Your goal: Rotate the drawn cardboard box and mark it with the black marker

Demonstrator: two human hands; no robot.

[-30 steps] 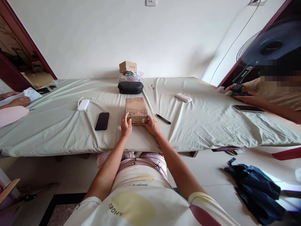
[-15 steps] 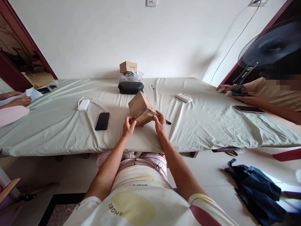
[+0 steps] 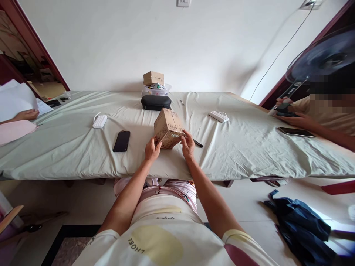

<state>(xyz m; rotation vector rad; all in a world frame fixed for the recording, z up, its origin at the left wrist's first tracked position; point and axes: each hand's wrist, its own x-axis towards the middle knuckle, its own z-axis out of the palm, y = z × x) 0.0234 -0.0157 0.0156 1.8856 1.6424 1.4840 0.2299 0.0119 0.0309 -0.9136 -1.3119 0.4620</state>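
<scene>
A small brown cardboard box (image 3: 167,128) printed with a rose pattern is held tilted above the near edge of the sheet-covered table (image 3: 83,147). My left hand (image 3: 152,149) grips its lower left corner with closed fingers. My right hand (image 3: 188,144) holds its right side, fingers curled on the edge. A black pen (image 3: 198,143) lies just right of my right hand. A black phone (image 3: 121,141) lies left of my left hand.
A black case (image 3: 155,102) and a clear tub with a second brown box (image 3: 153,78) stand at the table's far side. White power banks (image 3: 99,120) (image 3: 219,116) lie left and right. Another person's hands (image 3: 294,119), a phone (image 3: 296,132) and a fan (image 3: 327,59) are at right; a person's hand with paper (image 3: 16,103) at left.
Both hands lifted the box off the table and tipped it up onto a corner, then turned it a little further. The person at left raised a sheet of paper.
</scene>
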